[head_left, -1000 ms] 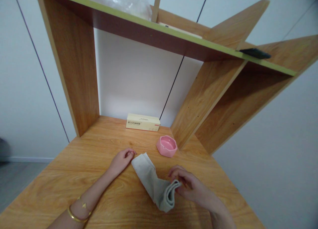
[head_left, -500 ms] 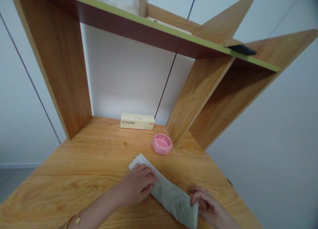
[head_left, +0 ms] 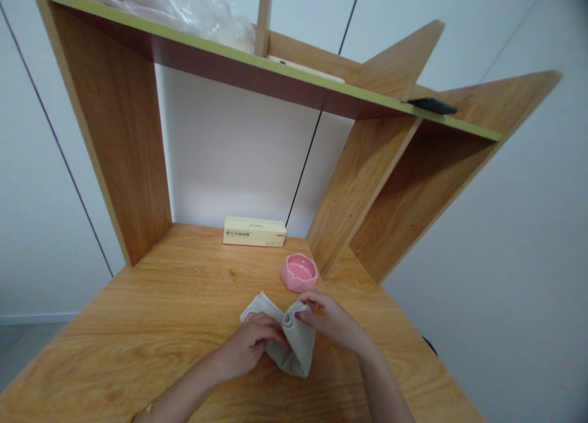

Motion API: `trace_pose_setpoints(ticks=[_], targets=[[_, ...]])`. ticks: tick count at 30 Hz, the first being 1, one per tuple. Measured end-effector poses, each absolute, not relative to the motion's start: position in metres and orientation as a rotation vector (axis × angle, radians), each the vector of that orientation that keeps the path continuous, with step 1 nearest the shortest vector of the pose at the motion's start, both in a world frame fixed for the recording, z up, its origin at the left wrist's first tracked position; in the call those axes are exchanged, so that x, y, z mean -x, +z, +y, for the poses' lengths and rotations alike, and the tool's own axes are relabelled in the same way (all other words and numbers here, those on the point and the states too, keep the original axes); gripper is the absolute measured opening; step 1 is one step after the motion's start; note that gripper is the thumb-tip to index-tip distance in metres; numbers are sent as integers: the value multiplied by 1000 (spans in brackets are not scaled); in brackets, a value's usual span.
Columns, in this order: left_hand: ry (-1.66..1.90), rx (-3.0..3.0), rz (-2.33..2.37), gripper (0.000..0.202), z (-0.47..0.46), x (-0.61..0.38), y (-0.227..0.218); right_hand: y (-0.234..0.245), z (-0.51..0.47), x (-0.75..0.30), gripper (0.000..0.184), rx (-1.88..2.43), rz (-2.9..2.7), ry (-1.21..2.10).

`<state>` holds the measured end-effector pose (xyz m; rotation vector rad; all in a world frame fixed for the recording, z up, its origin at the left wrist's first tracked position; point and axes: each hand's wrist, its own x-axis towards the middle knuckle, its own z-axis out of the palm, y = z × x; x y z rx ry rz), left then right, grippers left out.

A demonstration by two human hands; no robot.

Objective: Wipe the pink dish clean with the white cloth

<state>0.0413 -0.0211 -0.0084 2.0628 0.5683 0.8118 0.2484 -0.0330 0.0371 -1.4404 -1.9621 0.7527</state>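
Note:
A grey-green cloth [head_left: 301, 346], folded into a long strip, lies on the wooden desk with its right part lifted and bent over toward the left. My right hand [head_left: 321, 313] pinches the raised end between thumb and fingers, and the layered folds show at that edge. Across the middle of the strip rests my left hand [head_left: 257, 343], its fingers bent and partly hidden in the fold; whether they grip the fabric is unclear. The flat far-left end of the cloth sticks out beyond my left hand. Just behind my right hand sits a pink ashtray [head_left: 299, 273].
A cream cardboard box [head_left: 254, 232] stands against the back wall. Wooden uprights [head_left: 367, 190] and an overhead shelf [head_left: 257, 74] frame the desk [head_left: 184, 288]. On the shelf lie clear plastic wrapping [head_left: 193, 13] and a dark flat object [head_left: 433, 106].
My right hand has lifted the cloth's near-right end and carried it up and left, folding it toward my left hand. The left hand stays near the middle. The view has tilted slightly.

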Motion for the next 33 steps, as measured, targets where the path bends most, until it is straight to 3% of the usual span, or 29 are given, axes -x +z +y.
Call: trace_pose_setpoints(ticks=[4, 8, 15, 18, 23, 27, 33], targets=[[1285, -1581, 897, 12, 2, -32, -19, 30, 0, -219, 18, 1509, -2151, 653], [1392, -1544, 1050, 8, 8, -24, -16, 15, 15, -191, 16, 1567, -2195, 625], [1015, -1955, 1288, 16, 4, -30, -21, 13, 7, -191, 30, 1699, -2073, 397], [794, -2034, 1362, 22, 2, -31, -23, 24, -12, -221, 22, 1932, -1895, 277], [750, -2052, 1382, 24, 1, -31, -20, 9, -48, -245, 42, 2150, -1812, 538], [763, -2051, 1345, 20, 1, -31, -18, -14, -51, -242, 30, 1984, -1712, 918], [987, -2011, 1261, 22, 6, -28, -22, -7, -31, -287, 20, 1969, -1567, 862]])
